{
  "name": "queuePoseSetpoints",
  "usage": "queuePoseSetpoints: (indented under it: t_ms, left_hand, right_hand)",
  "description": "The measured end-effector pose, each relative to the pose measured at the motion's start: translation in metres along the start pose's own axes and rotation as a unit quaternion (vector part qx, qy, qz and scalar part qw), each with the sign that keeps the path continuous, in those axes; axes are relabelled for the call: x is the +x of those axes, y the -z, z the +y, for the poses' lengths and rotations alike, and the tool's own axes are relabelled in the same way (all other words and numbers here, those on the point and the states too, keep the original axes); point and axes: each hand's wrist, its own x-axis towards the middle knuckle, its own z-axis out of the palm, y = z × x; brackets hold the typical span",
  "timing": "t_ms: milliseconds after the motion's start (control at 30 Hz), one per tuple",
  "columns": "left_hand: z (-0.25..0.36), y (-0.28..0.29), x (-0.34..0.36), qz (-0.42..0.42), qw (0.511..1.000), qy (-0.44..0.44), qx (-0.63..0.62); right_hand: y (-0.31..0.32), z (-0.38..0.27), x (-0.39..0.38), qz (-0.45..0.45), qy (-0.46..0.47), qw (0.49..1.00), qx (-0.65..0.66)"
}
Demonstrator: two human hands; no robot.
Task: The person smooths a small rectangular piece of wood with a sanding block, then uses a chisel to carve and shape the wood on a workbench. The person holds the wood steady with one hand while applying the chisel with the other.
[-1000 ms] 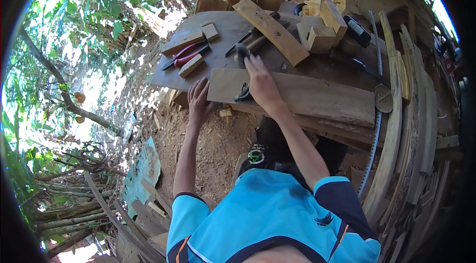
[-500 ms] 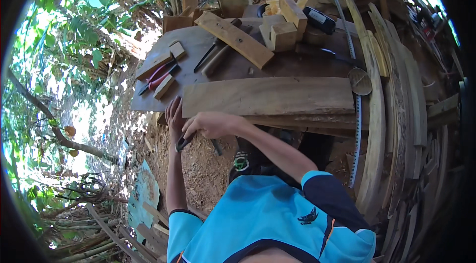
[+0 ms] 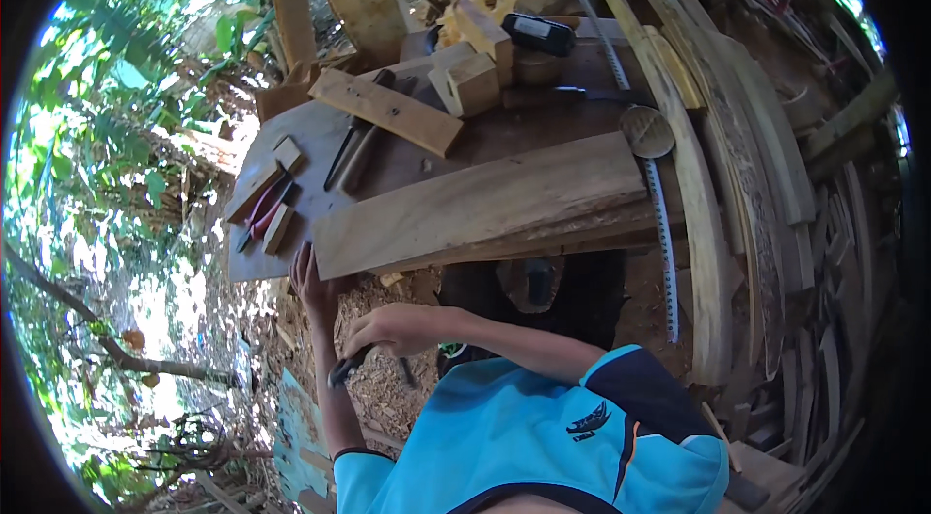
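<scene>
A wide wooden plank (image 3: pixel 475 208) lies slantwise along the near side of the workbench. My left hand (image 3: pixel 308 279) is at the plank's near left corner, its fingers stretched upward against the end. Closer to my body, my right hand (image 3: pixel 390 326) is closed around a dark tool (image 3: pixel 346 368). One end of it sticks out to the left below my fist, over my left forearm. Another dark piece shows under the right hand; whether it belongs to the tool I cannot tell.
Pliers with red handles (image 3: pixel 267 213) and small wood blocks lie on the bench (image 3: pixel 262 267) at left. A drilled board (image 3: pixel 388 112), cut blocks (image 3: pixel 472 82), a knife (image 3: pixel 606 97) and a round wooden disc (image 3: pixel 647 132) lie farther back. A measuring tape (image 3: pixel 662 242) and long slats (image 3: pixel 693 194) run along the right.
My right hand has moved down toward my body, away from the plank, with the dark tool in it. The whole view has turned, so the plank now slants. My left hand stays by its end.
</scene>
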Motion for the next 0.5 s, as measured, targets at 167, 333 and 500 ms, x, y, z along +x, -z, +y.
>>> queuePoseSetpoints:
  t_ms: [167,333,500]
  left_hand:
    - [0.001,0.003,0.0,-0.002,1.0,0.009,0.008]
    - [0.005,0.005,0.0,-0.022,1.0,0.017,0.001]
    - [0.008,0.011,0.006,-0.042,0.999,0.018,-0.004]
  right_hand:
    - [0.066,-0.02,-0.059,0.282,-0.058,0.936,-0.204]
    - [0.148,-0.041,-0.119,0.428,-0.166,0.761,-0.458]
    - [0.146,-0.011,-0.161,0.45,-0.202,0.694,-0.525]
